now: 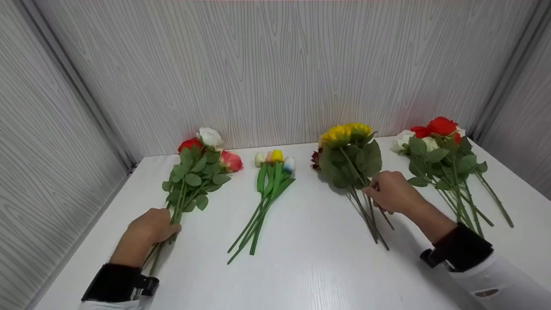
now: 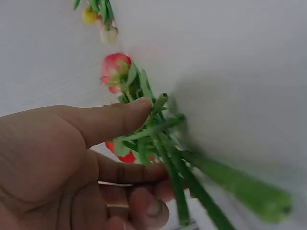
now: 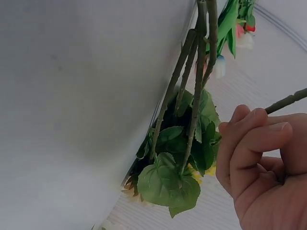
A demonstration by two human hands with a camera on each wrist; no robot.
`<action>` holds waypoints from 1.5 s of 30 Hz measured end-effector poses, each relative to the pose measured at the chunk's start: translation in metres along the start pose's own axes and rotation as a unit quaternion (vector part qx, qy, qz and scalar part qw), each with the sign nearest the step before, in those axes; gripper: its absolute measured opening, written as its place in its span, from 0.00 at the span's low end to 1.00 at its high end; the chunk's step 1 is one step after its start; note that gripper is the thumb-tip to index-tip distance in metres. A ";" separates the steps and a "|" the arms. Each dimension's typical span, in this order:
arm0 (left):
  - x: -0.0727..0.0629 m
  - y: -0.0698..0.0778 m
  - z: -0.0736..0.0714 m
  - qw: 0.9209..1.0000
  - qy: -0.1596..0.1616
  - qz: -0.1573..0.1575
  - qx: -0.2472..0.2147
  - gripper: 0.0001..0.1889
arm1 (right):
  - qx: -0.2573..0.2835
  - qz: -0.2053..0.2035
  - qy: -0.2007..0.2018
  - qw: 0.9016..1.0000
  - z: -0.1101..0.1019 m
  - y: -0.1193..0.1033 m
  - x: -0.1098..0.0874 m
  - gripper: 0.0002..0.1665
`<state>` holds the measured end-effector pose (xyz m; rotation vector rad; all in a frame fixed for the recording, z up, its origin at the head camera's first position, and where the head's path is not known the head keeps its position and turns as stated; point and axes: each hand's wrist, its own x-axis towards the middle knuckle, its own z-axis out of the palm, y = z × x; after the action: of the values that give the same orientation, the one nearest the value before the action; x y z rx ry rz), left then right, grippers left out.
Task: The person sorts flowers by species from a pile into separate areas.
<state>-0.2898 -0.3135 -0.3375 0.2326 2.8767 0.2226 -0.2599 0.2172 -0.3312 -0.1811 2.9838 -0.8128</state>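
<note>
At the left of the head view, my left hand grips the green stems of a bunch of roses with red, white and pink blooms and many leaves. In the left wrist view, thumb and fingers close about the stems, whose cut ends point toward the camera. On the right, my right hand pinches one stem of the sunflower bunch, which has yellow heads and broad leaves. In the right wrist view, the pinched stem stands apart from the bunch's other stems.
Tulips in white, pink, yellow and blue-white lie at the table's middle, stems toward me. Red and white roses lie at the far right, beside my right forearm. A grey wood-grain panel rises behind the white table, with side panels left and right.
</note>
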 end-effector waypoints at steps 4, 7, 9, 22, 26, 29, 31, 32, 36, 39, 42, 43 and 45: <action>0.003 -0.006 0.002 0.999 -0.016 0.024 -0.021 0.12 | 0.004 0.000 -0.007 1.000 0.000 0.003 0.001 0.11; 0.004 -0.003 0.001 0.998 0.009 0.041 -0.043 0.15 | 0.010 0.005 -0.019 1.000 0.001 0.005 0.000 0.12; 0.006 0.000 0.001 0.997 0.027 0.047 -0.054 0.18 | 0.015 0.008 -0.030 0.999 0.001 0.005 0.000 0.13; 0.014 0.005 0.003 0.988 0.140 0.028 -0.055 0.13 | -0.001 0.011 -0.047 0.999 -0.001 0.002 -0.003 0.14; 0.013 0.007 -0.001 0.980 0.182 0.020 -0.084 0.14 | 0.001 0.003 -0.043 0.999 -0.002 -0.001 -0.005 0.14; 0.010 0.014 -0.005 0.967 0.228 0.027 -0.106 0.15 | 0.003 -0.010 -0.029 1.000 -0.002 -0.004 -0.007 0.14; 0.007 0.022 -0.006 0.953 0.273 0.034 -0.124 0.15 | 0.004 -0.017 -0.014 1.000 -0.002 -0.007 -0.008 0.13; 0.006 0.028 -0.007 0.944 0.299 0.039 -0.132 0.15 | 0.007 -0.020 -0.006 1.000 -0.001 -0.009 -0.009 0.12; -0.001 0.054 -0.007 0.905 0.388 0.054 -0.165 0.15 | 0.027 -0.024 0.011 0.999 0.002 -0.018 -0.012 0.11; -0.008 0.078 -0.005 0.887 0.418 0.075 -0.181 0.14 | 0.041 -0.034 0.016 0.998 0.004 -0.028 -0.015 0.11; -0.018 0.102 -0.001 0.879 0.426 0.110 -0.186 0.12 | 0.048 -0.054 0.019 0.997 0.008 -0.040 -0.021 0.10; -0.021 0.110 0.002 0.876 0.427 0.125 -0.188 0.12 | 0.051 -0.061 0.019 0.997 0.009 -0.044 -0.024 0.10; -0.028 0.125 0.007 0.870 0.430 0.154 -0.184 0.10 | 0.058 -0.076 0.019 0.995 0.012 -0.053 -0.030 0.09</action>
<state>-0.2437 -0.1953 -0.3169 0.6611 3.5251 1.1985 -0.2243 0.1698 -0.3143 -0.3955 2.9745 -1.0130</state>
